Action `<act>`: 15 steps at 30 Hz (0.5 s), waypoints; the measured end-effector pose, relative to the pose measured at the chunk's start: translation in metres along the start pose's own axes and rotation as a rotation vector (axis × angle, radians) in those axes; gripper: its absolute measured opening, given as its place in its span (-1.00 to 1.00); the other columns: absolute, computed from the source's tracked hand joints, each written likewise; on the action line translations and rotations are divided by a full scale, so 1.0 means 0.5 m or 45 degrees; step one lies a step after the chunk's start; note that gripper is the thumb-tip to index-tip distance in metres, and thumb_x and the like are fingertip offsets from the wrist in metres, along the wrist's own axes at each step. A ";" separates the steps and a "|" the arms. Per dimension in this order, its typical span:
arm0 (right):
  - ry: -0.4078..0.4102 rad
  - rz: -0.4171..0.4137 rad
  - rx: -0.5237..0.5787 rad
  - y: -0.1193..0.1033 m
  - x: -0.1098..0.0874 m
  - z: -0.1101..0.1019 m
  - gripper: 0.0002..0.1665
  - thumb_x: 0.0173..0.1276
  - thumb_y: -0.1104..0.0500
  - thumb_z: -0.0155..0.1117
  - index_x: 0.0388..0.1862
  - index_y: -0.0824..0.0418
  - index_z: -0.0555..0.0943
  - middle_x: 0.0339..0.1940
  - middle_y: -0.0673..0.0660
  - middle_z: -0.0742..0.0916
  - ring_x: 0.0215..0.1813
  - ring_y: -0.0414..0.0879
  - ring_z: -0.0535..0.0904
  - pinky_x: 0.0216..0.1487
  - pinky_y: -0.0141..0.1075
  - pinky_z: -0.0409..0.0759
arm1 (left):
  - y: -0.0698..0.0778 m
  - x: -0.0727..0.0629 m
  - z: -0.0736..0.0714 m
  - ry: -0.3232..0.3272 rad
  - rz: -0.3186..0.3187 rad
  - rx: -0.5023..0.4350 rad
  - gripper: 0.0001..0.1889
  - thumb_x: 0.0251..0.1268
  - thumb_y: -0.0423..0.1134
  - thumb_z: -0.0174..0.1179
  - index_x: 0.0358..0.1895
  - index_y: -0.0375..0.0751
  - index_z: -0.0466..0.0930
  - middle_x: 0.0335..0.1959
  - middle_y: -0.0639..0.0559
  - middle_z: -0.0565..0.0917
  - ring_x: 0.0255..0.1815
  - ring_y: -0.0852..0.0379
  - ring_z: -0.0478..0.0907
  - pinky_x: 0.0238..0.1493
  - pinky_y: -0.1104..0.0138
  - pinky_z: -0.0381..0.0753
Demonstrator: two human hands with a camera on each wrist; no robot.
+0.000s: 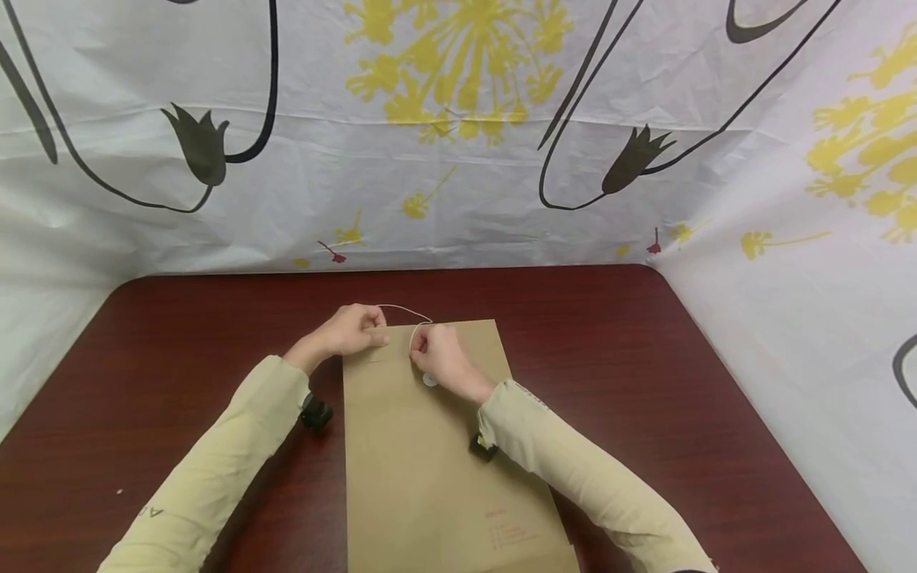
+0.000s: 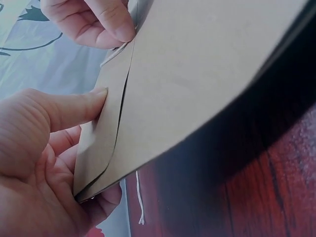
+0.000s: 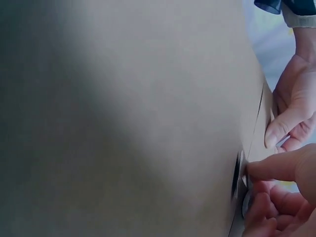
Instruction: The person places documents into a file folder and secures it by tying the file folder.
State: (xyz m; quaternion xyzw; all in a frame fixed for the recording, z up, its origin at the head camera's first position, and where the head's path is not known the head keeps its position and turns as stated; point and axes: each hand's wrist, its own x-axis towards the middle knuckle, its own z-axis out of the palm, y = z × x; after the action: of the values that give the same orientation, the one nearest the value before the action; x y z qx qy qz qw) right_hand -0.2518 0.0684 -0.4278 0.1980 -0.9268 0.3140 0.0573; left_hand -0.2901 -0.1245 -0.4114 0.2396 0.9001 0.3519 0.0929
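Note:
A brown paper envelope (image 1: pixel 423 461) lies lengthwise on the table, its flap end farthest away. My left hand (image 1: pixel 351 329) grips the far left corner, the thumb on the flap (image 2: pixel 94 140) and the fingers underneath. A thin white string (image 1: pixel 405 309) arcs beyond the far edge and loops back to my right hand (image 1: pixel 446 360). That hand pinches the string just above a round button (image 1: pixel 430 380). In the right wrist view, two round buttons, one a dark-edged disc (image 3: pixel 237 175), stand by the right fingertips. A loose string end (image 2: pixel 139 200) hangs past the envelope in the left wrist view.
The dark red wooden table (image 1: pixel 680 446) extends to both sides of the envelope. A white patterned cloth (image 1: pixel 458 215) hangs behind and at the sides. Small black devices (image 1: pixel 315 412) sit at both wrists. Faint red print (image 1: pixel 510 532) marks the envelope's near end.

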 end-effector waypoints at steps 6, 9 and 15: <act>-0.079 -0.052 0.032 0.005 -0.006 0.001 -0.85 -0.03 0.40 0.28 -0.62 0.20 0.53 -0.65 -0.02 0.58 -0.60 -0.28 0.47 -0.55 -0.50 0.40 | -0.004 -0.002 0.002 -0.011 0.012 0.020 -0.89 0.15 -0.31 0.24 -0.44 -0.21 0.51 -0.67 0.17 0.45 -0.53 0.17 0.34 -0.37 0.33 0.32; -0.083 -0.163 0.005 0.009 -0.008 -0.001 -0.87 -0.03 0.40 0.26 -0.59 0.22 0.52 -0.51 0.02 0.56 -0.49 -0.22 0.49 -0.49 -0.48 0.42 | -0.002 -0.005 -0.002 -0.024 -0.014 0.012 -0.90 0.16 -0.31 0.24 -0.42 -0.22 0.51 -0.65 0.14 0.48 -0.53 0.17 0.35 -0.37 0.32 0.32; -0.134 -0.320 -0.022 0.016 -0.002 -0.012 -0.86 -0.02 0.40 0.25 -0.55 0.19 0.51 -0.43 0.03 0.59 -0.38 -0.20 0.44 -0.37 -0.46 0.41 | -0.002 -0.005 -0.002 -0.046 -0.026 -0.020 -0.89 0.18 -0.31 0.24 -0.41 -0.23 0.51 -0.65 0.13 0.50 -0.56 0.17 0.33 -0.40 0.33 0.32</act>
State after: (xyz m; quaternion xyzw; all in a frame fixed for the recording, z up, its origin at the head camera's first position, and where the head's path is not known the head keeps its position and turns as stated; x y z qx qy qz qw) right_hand -0.2540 0.0782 -0.4275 0.3283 -0.8990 0.2856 0.0493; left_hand -0.2887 -0.1271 -0.4115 0.2358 0.8979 0.3536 0.1146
